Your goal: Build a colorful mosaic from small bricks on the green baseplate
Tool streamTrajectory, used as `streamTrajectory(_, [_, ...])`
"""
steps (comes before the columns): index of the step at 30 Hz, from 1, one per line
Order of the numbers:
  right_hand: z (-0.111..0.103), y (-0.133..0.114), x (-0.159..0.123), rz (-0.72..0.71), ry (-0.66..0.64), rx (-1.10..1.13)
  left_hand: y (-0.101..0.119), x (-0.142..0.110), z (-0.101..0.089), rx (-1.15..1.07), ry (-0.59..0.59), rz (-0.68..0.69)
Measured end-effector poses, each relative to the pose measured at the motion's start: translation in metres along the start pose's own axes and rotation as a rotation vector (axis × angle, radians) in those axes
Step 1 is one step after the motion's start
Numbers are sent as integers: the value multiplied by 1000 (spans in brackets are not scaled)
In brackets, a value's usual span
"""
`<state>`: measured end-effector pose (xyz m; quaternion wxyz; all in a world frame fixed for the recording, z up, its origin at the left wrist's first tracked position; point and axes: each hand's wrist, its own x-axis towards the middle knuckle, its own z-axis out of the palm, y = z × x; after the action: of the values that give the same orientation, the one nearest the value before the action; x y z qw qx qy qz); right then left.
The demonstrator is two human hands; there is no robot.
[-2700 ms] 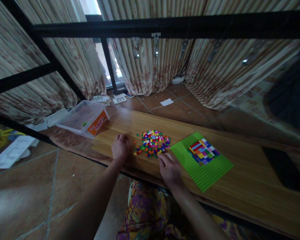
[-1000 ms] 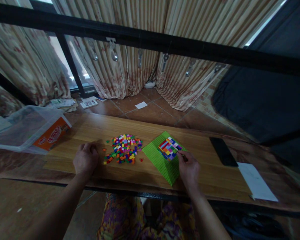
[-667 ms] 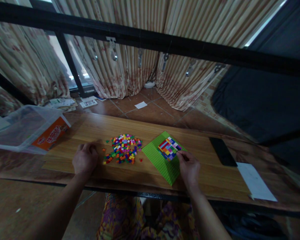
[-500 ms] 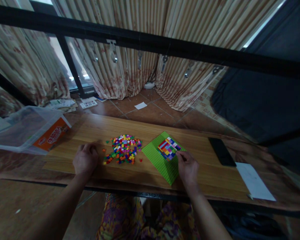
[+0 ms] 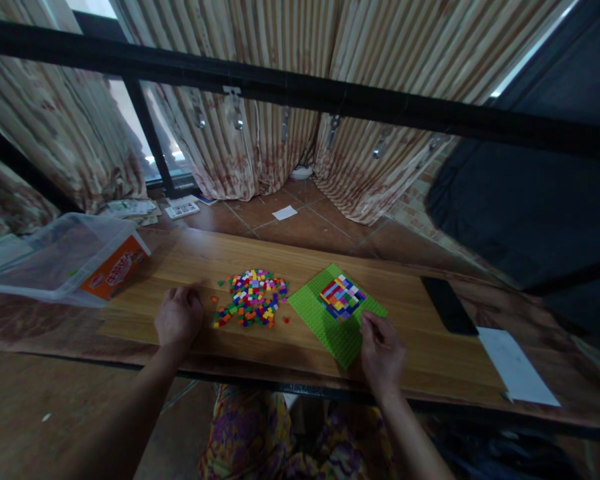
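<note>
Green, studded plastic makes up the board (image 5: 330,337), which lies turned cornerwise on the wooden counter (image 5: 205,247), with a patch of many-coloured bricks (image 5: 343,297) set together on its far part. The right hand (image 5: 383,350) is at the board's near right edge, just beside the patch, thumb and forefinger drawn close; whether a brick sits between them cannot be told. The left hand (image 5: 180,317) rests on the counter, to the left of the loose bricks (image 5: 253,298), fingers curled inward, and anything they may cover is hidden.

Fitting bricks there well seems to come down to squaring: hold each by its sides, match its edge to its neighbour and to the rows of studs, then press straight down rather than at a slant. Since the board sits at an angle to the body, the wrist probably has to turn with it. The left hand might serve better steadying a bare corner, as such a thin sheet could slide under a push. The lone red brick (image 5: 287,321), between the heap and the board, could be knocked by a low hand, so carry bricks above it.
</note>
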<state>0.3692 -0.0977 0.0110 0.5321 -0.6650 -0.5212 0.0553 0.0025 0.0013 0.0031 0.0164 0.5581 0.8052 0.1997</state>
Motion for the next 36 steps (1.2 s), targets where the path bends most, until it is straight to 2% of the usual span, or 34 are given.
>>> streamTrajectory(6, [31, -34, -20, -120, -267, 40, 2, -2, -1, 14, 2, -10])
streamTrajectory(10, [62, -50, -15, -150, -408, 28, 1, -2, 0, 1, -3, -13])
streamTrajectory(15, [95, -58, 1, -168, -476, -52, 1, -2, 0, -9, -3, -10])
streamTrajectory(19, [111, -58, 8, -177, -494, -133, 1, -2, 0, -7, -15, -17])
streamTrajectory(23, [121, -57, 16, -163, -490, -211, 0, -3, 1, -18, 6, -3])
streamTrajectory(28, [131, -54, 24, -167, -565, -239, -1, -3, 2, -21, 12, 8])
streamTrajectory(36, [133, -54, 26, -217, -564, -225, 1, -3, -1, -17, 0, -13])
